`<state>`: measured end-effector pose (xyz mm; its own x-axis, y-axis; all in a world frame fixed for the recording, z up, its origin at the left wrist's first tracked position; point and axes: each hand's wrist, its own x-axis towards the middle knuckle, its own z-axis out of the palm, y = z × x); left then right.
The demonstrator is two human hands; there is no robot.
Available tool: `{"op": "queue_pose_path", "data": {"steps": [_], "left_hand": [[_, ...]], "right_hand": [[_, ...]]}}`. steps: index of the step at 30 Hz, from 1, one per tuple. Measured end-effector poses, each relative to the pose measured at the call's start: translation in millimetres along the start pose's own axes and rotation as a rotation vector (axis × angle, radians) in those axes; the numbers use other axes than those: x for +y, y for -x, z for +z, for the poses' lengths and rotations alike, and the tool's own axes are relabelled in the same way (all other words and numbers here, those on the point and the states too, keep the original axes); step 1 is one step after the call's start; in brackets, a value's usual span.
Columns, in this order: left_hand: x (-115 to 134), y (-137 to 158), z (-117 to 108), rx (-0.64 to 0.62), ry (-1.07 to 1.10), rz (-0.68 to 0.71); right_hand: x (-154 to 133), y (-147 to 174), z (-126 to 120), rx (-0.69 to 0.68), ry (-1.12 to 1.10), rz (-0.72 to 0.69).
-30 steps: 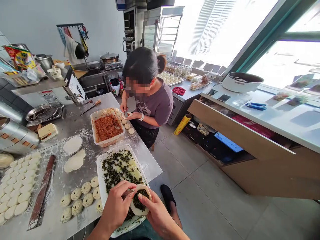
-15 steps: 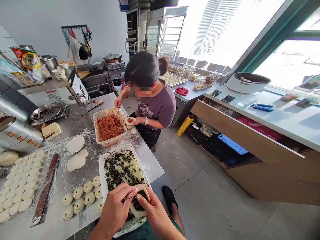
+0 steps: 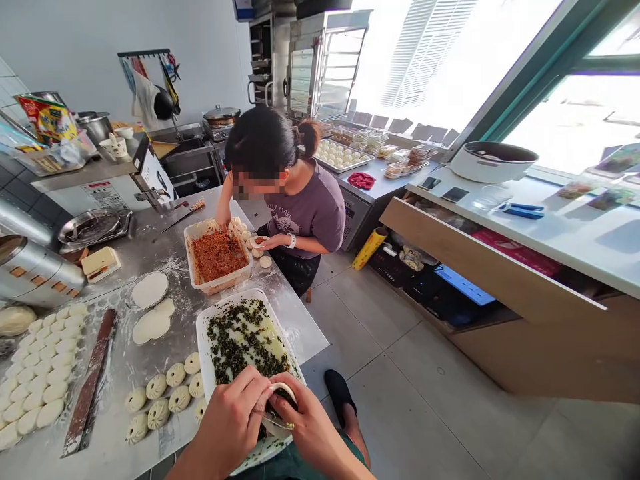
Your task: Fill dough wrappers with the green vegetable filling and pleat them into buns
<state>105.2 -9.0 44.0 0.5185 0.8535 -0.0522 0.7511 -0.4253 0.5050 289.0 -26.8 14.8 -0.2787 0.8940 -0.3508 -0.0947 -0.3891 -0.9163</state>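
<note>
My left hand point(image 3: 240, 403) is closed, its fingertips pinching the near-left rim of a round dough wrapper point(image 3: 285, 387). Cupped around the wrapper's other side is my right hand point(image 3: 315, 417), thumb pressed inward over the dark green filling. A thin, greyish edge shows below the thumb; I cannot make out whether it belongs to a tool. The wrapper is held above a white tub point(image 3: 201, 333) of chopped green filling point(image 3: 233, 333). Left of the tub, pleated buns point(image 3: 179, 399) stand in rows on the steel table.
Across the table a co-worker point(image 3: 310, 207) reaches into a tub of reddish filling point(image 3: 215, 257), holding a filled wrapper. Flat wrappers point(image 3: 153, 327), a dark wooden strip point(image 3: 93, 380) and rows of dough pieces point(image 3: 43, 367) lie left. A half-open drawer point(image 3: 490, 253) juts out right.
My fingers have drawn the wrapper's rim inward, and less filling shows. The thin metal tool seen at my left fingers is no longer clear there. The co-worker's hand has gone down into the reddish filling.
</note>
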Motion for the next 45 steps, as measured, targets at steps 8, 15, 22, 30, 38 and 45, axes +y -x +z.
{"op": "queue_pose_path", "data": {"steps": [8, 15, 22, 30, 38, 45], "left_hand": [[0.9, 1.6, 2.7, -0.078, -0.160, 0.046], [-3.8, 2.1, 3.7, -0.093, -0.135, 0.013], [1.2, 0.0, -0.9, 0.014, 0.000, -0.007], [1.8, -1.5, -1.3, -0.038, -0.150, 0.034], [3.2, -1.0, -2.1, -0.047, -0.189, 0.070], [1.2, 3.5, 3.1, -0.052, -0.213, 0.085]], "right_hand": [[0.0, -0.3, -4.0, -0.073, 0.226, 0.024], [-10.2, -2.7, -17.3, -0.153, 0.120, 0.018], [12.0, -5.1, -11.7, -0.106, -0.339, 0.005], [-2.0, -3.0, -1.3, -0.066, -0.183, 0.028], [3.0, -3.3, -1.4, -0.006, 0.123, -0.051], [-0.5, -2.2, -5.4, -0.059, 0.166, -0.039]]}}
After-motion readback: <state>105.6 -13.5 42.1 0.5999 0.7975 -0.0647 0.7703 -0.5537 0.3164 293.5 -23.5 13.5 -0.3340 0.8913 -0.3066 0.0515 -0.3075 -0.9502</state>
